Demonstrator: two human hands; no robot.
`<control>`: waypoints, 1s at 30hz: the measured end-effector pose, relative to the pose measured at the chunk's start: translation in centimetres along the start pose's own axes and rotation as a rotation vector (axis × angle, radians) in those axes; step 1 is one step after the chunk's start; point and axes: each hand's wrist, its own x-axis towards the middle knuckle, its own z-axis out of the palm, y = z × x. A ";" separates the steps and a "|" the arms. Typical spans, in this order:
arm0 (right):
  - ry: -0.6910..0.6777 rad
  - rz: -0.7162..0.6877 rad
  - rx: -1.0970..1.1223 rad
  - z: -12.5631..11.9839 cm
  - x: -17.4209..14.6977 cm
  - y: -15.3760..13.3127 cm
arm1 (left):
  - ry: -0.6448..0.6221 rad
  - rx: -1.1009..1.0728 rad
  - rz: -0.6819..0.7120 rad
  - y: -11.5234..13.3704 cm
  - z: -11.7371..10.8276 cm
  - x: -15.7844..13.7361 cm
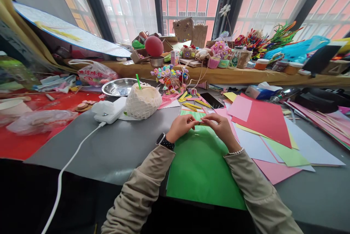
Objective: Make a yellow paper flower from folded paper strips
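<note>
My left hand [183, 126] and my right hand [218, 126] meet fingertip to fingertip above a green sheet [205, 172]. Both are closed in a pinch around something small and thin, mostly hidden by the fingers; its kind does not show. Just beyond the fingers lie folded yellow paper strips [191, 107] and some pink strips. A dark phone [212, 102] rests behind my right hand. Farther back stands a bunch of small colourful flowers [169, 75].
A coconut in white netting [143, 102] with a green straw stands left, beside a white power strip [111, 113] with its cable and a metal plate [120, 87]. Overlapping coloured paper sheets [265, 121] spread to the right. Crafts and a red balloon [154, 46] line the window ledge.
</note>
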 end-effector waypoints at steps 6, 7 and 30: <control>0.018 -0.242 -0.226 0.1 0.0 0.3 | 0.137 0.121 -0.007 0.0 0.5 -0.1; 0.010 -0.253 -0.235 0.2 0.0 0.3 | 0.152 0.140 -0.005 0.0 0.5 -0.1; 0.006 0.538 0.601 0.2 0.2 -0.2 | 0.489 0.770 0.450 -0.5 1.4 -0.3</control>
